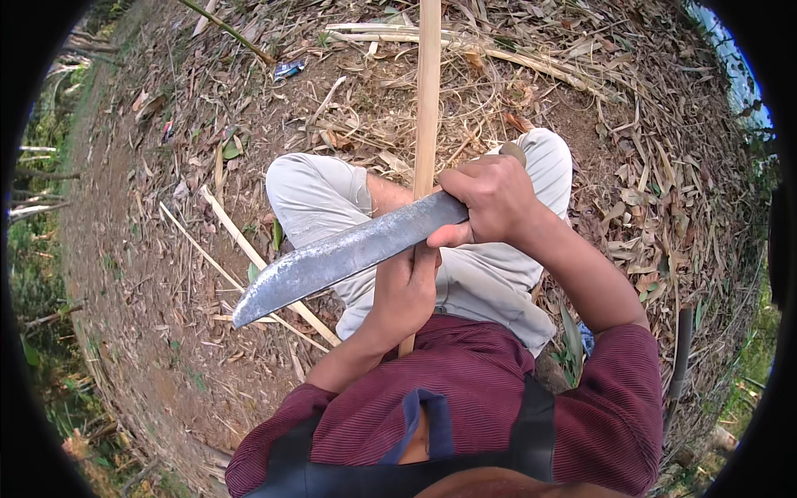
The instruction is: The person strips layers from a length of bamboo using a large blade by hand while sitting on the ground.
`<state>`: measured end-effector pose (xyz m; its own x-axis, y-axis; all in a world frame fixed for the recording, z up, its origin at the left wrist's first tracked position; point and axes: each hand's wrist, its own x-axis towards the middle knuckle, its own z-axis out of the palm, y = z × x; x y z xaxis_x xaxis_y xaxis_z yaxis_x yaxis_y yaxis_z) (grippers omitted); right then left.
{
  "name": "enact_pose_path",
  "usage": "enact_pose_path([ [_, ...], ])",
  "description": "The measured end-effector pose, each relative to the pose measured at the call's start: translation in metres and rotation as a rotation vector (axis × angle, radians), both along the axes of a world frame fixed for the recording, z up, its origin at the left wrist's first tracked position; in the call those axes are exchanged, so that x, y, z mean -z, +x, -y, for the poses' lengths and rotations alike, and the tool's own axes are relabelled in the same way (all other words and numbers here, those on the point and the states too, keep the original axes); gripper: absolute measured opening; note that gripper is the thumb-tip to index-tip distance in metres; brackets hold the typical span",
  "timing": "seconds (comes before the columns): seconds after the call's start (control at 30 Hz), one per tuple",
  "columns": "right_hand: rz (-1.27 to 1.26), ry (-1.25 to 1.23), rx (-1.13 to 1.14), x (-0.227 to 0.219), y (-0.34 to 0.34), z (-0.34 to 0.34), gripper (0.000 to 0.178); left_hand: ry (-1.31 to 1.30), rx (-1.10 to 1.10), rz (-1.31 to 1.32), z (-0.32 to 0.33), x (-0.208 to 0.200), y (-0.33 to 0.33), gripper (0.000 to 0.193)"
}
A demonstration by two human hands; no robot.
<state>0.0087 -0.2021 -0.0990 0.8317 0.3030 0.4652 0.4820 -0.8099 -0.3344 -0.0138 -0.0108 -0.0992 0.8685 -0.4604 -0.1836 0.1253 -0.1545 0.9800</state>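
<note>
A long pale strip of split bamboo or wood (427, 100) runs upright through the middle of the view, from the top edge down to my waist. Across it lies the broad grey blade of a machete (349, 253), its tip pointing left. My right hand (496, 197) is closed round the machete's handle, whose rounded end shows above the fist. Just under the blade, my left hand (407, 286) is closed on the strip; the blade covers part of its fingers. Whether the edge bites into the strip I cannot tell.
My crossed legs in light trousers (320, 195) frame the work. Thin pale strips (249, 249) lie on the ground at left, and longer ones (531, 60) lie ahead. Dry leaves and shavings cover the soil, with a blue wrapper (289, 70) among them. A dark stick (682, 349) stands at right.
</note>
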Motion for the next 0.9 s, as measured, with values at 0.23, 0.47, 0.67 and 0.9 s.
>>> enact_pose_path([
  [0.23, 0.085, -0.043, 0.054, 0.015, 0.022, 0.024, 0.077, -0.006, -0.025, -0.041, 0.002, -0.007, 0.010, 0.033],
  [0.47, -0.430, 0.805, 0.857, 0.012, 0.057, 0.159, 0.073, -0.333, -0.093, -0.251, -0.009, -0.016, 0.034, 0.028],
  [0.67, -0.167, 0.542, 0.450, -0.003, 0.012, 0.065, 0.070, -0.524, -0.087, -0.589, -0.012, -0.014, 0.063, 0.035],
  [0.9, -0.106, 0.008, 0.200, -0.022, 0.014, -0.010, 0.070, -0.177, -0.027, -0.229, -0.007, -0.009, 0.047, 0.038],
])
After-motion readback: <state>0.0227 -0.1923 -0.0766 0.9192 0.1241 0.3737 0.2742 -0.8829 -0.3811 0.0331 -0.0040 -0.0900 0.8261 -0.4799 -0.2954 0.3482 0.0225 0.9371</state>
